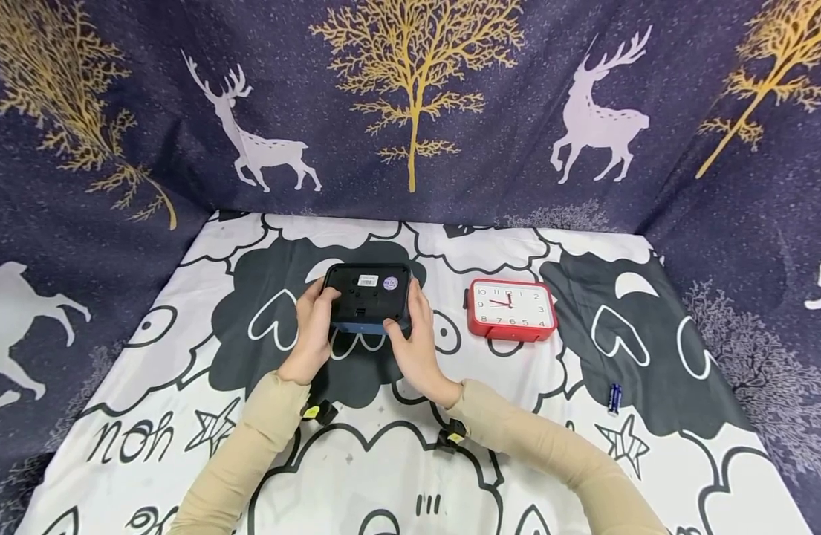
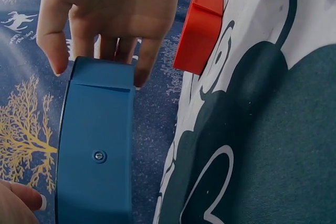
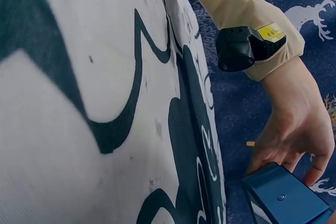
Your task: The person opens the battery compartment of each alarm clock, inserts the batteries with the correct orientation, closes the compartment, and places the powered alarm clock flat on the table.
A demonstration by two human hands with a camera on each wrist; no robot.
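Observation:
A blue clock (image 1: 358, 297) is held up in both hands, its black back turned upward with a white label and a round purple sticker. My left hand (image 1: 313, 321) grips its left end, thumb on the back. The right hand (image 1: 417, 338) holds the opposite end, with the thumb at the near right corner. The left wrist view shows the blue side of the clock (image 2: 97, 129) with one screw. To the right on the cloth lies a red clock (image 1: 510, 305), face up and apart from both hands.
Two small blue batteries (image 1: 614, 398) lie side by side on the right part of the patterned cloth (image 1: 383, 468). A dark curtain (image 1: 357, 156) with deer and trees hangs behind and at both sides. Each wrist wears a small black camera (image 3: 234, 49).

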